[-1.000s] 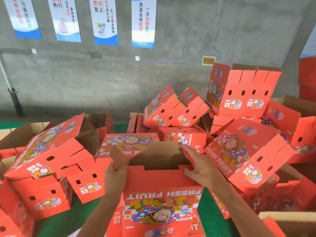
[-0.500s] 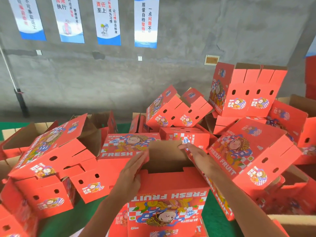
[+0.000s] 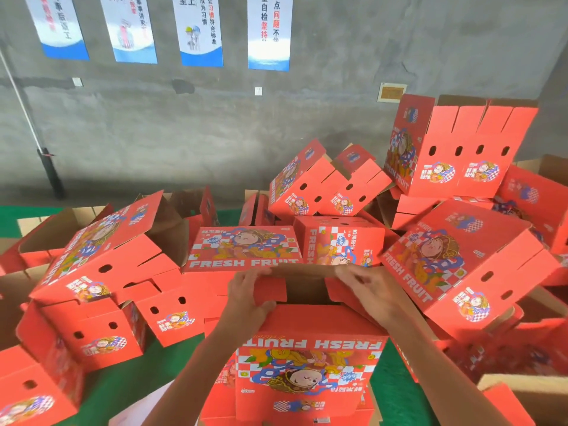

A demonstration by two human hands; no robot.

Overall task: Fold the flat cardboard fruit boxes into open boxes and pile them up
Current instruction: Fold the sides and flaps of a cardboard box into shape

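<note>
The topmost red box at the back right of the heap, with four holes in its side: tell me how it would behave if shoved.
The topmost box probably tips or slides easily: it sits tilted on other loose boxes, not on a flat base. It likely weighs little, being open cardboard with nothing seen inside. Its upright slit flaps would probably bend rather than resist.

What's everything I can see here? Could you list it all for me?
box being folded: one, red with cartoon print, centre front, its top flaps half closed
folded boxes: too many to count, red, piled left, behind and right
floor covering: green, under the boxes
wall: grey concrete, behind the pile
posters: four, white and blue, high on the wall
pole: one, dark, leaning against the wall at left
left hand: grips the left flap
right hand: on the right flap, blurred
</note>
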